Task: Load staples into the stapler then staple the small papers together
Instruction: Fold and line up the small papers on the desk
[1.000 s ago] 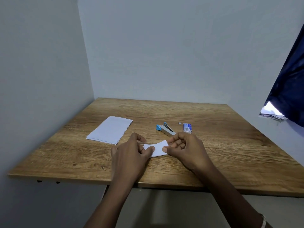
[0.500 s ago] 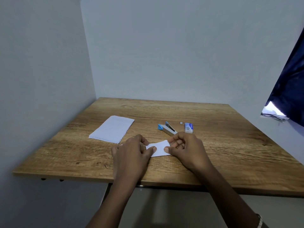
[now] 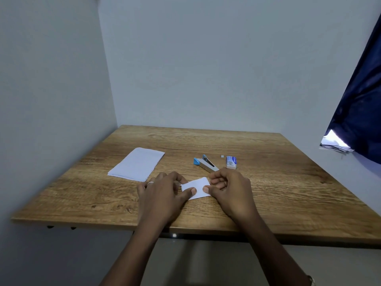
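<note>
Left edge of small papers beneath the left hand; tiny unidentifiable speck beside the staple box.

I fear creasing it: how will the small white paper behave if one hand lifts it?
Likely light and floppy: the small paper looks thin, and the left hand and right hand each pinch an end. Held at one end, it would probably droop. It may slide easily on the smooth table.
</note>
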Demonstrator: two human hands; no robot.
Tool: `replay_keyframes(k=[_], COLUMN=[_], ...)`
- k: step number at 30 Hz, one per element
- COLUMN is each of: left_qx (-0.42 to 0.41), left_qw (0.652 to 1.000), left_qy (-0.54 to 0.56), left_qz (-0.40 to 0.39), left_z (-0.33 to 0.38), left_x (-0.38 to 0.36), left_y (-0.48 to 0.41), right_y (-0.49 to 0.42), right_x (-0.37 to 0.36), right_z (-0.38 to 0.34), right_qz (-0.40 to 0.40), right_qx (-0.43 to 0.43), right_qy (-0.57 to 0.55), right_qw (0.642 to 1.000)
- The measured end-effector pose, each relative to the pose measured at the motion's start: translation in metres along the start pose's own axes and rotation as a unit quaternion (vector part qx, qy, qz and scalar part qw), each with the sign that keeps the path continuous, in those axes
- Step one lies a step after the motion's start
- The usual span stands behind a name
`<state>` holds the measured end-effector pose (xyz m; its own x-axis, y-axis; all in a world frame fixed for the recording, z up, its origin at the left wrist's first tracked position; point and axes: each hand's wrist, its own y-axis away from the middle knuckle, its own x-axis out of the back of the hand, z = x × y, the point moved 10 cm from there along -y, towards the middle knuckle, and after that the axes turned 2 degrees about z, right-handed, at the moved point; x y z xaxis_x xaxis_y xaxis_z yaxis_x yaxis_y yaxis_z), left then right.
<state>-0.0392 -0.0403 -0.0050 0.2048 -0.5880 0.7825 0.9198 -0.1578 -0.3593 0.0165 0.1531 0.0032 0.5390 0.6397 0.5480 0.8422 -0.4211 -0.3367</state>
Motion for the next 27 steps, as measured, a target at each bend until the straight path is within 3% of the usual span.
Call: replay_keyframes(k=[10,14,21,27], left_qx=[-0.010,-0.009,-0.021,-0.015], left_qw=[1.000,1.000,0.999,0.959], left_qy=[0.013,0.006,0.030,0.267], left_qz=[0.001,0.000,-0.020,-0.090], left_z=[0.002,0.003,0.009,0.009], left_x=[0.002,0.003,0.004,0.003], left_y=[0.002,0.005,0.003,-0.013], right_y=[-0.005,-0.009,-0.003,-0.019], right_x=[-0.016,-0.019,-0.010,-0.010], right_z=[-0.003,0.000,-0.002,-0.008], right_qz=[-0.018,-0.032,0.005,-0.047], right_qx=[-0.051,-0.090,-0.054,-0.063], right_qy=[0.101,0.086,-0.093,-0.252], right_qw=[0.993,0.992,0.994,0.965])
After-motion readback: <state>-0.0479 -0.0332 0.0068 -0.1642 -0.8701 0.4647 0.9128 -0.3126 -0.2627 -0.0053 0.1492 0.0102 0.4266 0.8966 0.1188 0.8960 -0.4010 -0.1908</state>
